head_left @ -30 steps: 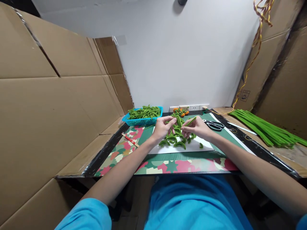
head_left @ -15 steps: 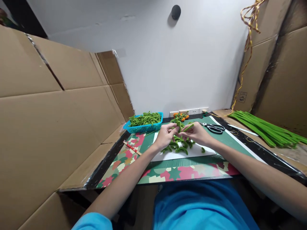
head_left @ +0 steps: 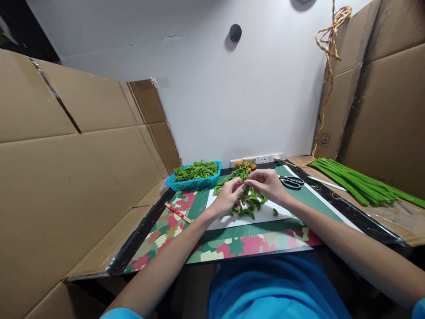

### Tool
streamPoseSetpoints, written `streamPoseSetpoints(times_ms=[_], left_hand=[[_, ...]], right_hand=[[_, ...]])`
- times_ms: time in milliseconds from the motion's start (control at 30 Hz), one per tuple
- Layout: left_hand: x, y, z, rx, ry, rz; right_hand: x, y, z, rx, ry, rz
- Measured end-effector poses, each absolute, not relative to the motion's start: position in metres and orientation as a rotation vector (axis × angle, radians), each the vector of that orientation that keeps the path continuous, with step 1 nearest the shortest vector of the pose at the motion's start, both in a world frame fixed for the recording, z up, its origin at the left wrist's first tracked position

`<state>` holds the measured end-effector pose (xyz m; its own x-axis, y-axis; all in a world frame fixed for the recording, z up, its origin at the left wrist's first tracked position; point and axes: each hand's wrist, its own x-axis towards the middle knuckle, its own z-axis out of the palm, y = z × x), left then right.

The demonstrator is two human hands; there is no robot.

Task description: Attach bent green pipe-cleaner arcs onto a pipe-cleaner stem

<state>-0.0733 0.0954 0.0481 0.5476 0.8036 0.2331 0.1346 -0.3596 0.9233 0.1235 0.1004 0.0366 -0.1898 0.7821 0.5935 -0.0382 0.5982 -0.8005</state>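
My left hand (head_left: 229, 197) and my right hand (head_left: 269, 182) meet fingertip to fingertip over a white sheet (head_left: 265, 215). Between them stands a green fuzzy pipe-cleaner piece (head_left: 245, 176), pinched by the left fingers. The right thumb and forefinger are closed at its side; the exact grip there is partly hidden. Under both hands, several short curled pipe-cleaner pieces (head_left: 246, 214) lie scattered on the sheet. One small piece (head_left: 275, 212) rests apart on the right.
A blue basket (head_left: 191, 184) heaped with curled green pieces stands back left. Orange fuzzy sprigs (head_left: 246, 166) lie behind the hands. Black-handled scissors (head_left: 292, 182) are to the right, beyond them long green pipe cleaners (head_left: 358, 181). A red-patterned stick (head_left: 178, 212) lies left. Cardboard walls (head_left: 99, 173) flank the table.
The right hand has come closer to the left, its fingertips now meeting the left ones. The green stem that stuck out from the right fingers no longer shows. The view has shifted slightly.
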Motion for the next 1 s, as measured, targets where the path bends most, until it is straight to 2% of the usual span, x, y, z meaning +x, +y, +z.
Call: streamPoseSetpoints(times_ms=[400, 733, 1000], left_hand=[[-0.064, 0.095, 0.045, 1.784, 0.809, 0.987], [-0.063, 0.096, 0.043, 1.781, 0.843, 0.999], [-0.062, 0.093, 0.046, 1.799, 0.841, 0.976]], right_hand=[[0.123, 0.101, 0.033, -0.640, -1.486, 0.826], [0.128, 0.103, 0.026, -0.695, -1.671, 0.626], [0.125, 0.105, 0.024, -0.669, -1.588, 0.710]])
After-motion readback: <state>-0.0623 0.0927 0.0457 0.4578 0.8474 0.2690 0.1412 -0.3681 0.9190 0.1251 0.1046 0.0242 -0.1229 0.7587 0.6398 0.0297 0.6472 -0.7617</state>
